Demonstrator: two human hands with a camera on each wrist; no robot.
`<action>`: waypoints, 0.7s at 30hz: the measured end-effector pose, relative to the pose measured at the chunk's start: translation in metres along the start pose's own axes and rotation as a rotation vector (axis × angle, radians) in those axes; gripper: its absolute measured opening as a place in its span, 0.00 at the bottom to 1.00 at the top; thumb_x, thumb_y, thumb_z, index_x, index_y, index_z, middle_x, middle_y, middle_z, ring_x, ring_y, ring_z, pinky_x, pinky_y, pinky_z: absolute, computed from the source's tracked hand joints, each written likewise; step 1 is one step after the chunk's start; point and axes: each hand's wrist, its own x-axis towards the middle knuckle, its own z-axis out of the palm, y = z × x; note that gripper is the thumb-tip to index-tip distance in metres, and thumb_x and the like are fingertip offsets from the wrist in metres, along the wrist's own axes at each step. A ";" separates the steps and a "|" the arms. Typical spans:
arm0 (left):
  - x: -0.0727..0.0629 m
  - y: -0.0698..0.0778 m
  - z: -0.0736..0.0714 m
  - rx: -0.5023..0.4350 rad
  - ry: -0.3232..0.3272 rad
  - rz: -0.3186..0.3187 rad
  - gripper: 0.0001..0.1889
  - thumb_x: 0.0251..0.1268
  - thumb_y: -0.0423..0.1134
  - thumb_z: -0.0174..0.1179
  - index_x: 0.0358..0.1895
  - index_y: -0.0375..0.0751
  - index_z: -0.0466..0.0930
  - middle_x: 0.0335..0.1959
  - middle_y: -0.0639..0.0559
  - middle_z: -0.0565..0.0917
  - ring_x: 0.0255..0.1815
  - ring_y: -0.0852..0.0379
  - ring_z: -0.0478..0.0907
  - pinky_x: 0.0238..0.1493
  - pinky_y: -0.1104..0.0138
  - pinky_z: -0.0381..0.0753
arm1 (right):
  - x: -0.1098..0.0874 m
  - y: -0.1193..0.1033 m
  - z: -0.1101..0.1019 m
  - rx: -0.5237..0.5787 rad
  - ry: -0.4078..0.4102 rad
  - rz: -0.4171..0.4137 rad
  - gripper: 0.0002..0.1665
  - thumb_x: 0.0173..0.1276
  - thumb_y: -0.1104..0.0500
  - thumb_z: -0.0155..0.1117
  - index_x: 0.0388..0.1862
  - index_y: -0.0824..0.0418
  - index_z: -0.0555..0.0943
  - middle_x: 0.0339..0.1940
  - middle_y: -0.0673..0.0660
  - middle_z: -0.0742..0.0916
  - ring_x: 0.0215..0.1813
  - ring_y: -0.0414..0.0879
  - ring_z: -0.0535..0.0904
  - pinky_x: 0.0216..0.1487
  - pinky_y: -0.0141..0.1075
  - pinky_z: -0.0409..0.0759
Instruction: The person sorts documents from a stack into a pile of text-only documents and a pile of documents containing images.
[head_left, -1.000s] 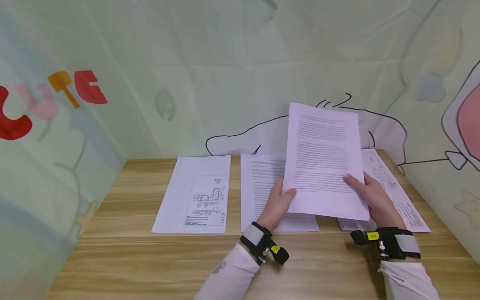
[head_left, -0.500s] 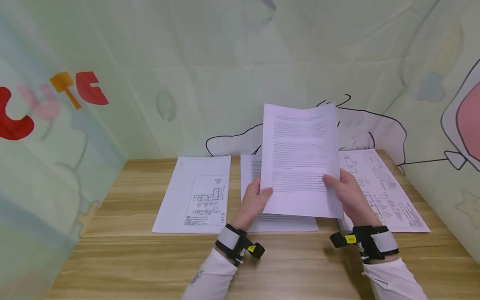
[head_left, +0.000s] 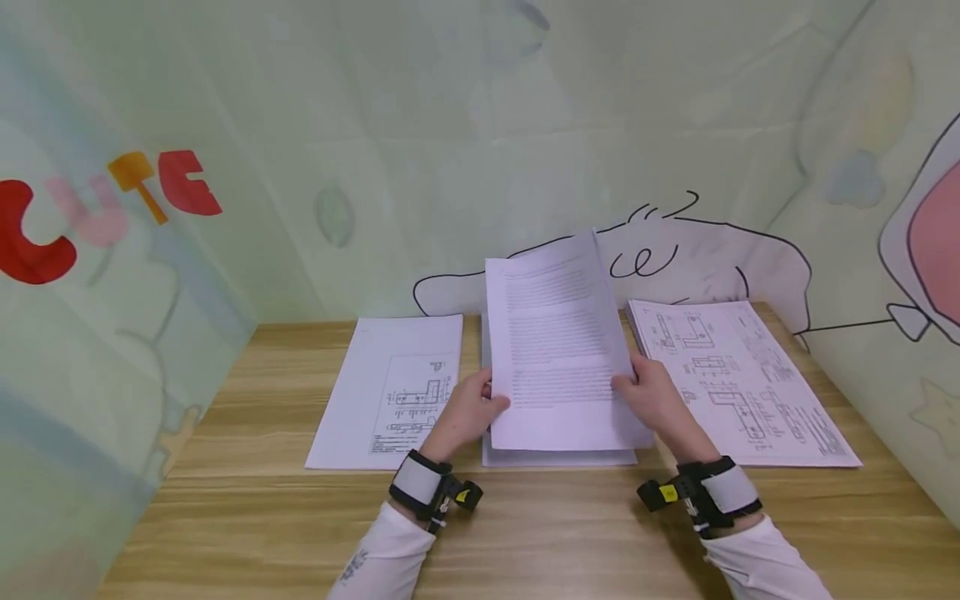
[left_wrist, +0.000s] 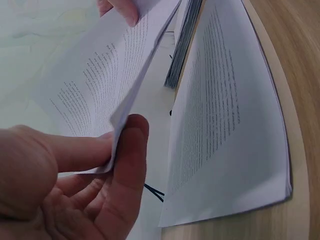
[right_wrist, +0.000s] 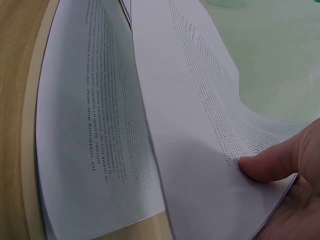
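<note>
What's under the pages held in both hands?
A printed stack on the table. In the head view, the pages cover most of it; print deeper inside is hidden.

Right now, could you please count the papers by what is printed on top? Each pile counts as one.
Drawings: 2 (left paper, right paper)
Text: 2 (middle paper, and held paper between left hand and right hand)
Total: 4

In the head view, the held sheets (head_left: 558, 350) mostly hide the middle stack (head_left: 558, 458); lettering (head_left: 813, 435) on the drawing (head_left: 738, 367) at their three o'clock is too small to read.
</note>
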 end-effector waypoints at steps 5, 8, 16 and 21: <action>0.001 -0.005 -0.002 0.042 -0.002 -0.075 0.20 0.69 0.35 0.55 0.63 0.35 0.73 0.46 0.42 0.83 0.37 0.54 0.79 0.35 0.67 0.77 | 0.000 0.004 0.008 -0.034 0.004 0.025 0.28 0.72 0.65 0.55 0.69 0.74 0.68 0.57 0.74 0.82 0.48 0.56 0.80 0.47 0.42 0.78; 0.001 -0.007 -0.003 0.062 0.005 -0.131 0.18 0.69 0.35 0.56 0.60 0.34 0.75 0.43 0.43 0.82 0.36 0.54 0.77 0.34 0.67 0.75 | 0.001 0.007 0.013 -0.025 -0.003 0.084 0.29 0.71 0.63 0.58 0.69 0.72 0.69 0.57 0.73 0.82 0.50 0.57 0.80 0.49 0.43 0.78; 0.000 -0.016 -0.004 0.073 -0.009 -0.168 0.06 0.66 0.34 0.60 0.43 0.37 0.80 0.28 0.48 0.79 0.23 0.56 0.76 0.24 0.70 0.72 | 0.005 0.015 0.023 -0.064 -0.055 0.166 0.29 0.74 0.62 0.56 0.70 0.72 0.68 0.60 0.72 0.81 0.52 0.57 0.79 0.56 0.49 0.79; 0.002 -0.020 -0.004 0.097 -0.007 -0.161 0.07 0.64 0.35 0.63 0.43 0.38 0.81 0.25 0.50 0.80 0.20 0.58 0.76 0.22 0.71 0.70 | 0.005 0.016 0.025 -0.072 -0.079 0.201 0.30 0.73 0.63 0.55 0.71 0.71 0.67 0.60 0.72 0.81 0.51 0.57 0.79 0.55 0.49 0.79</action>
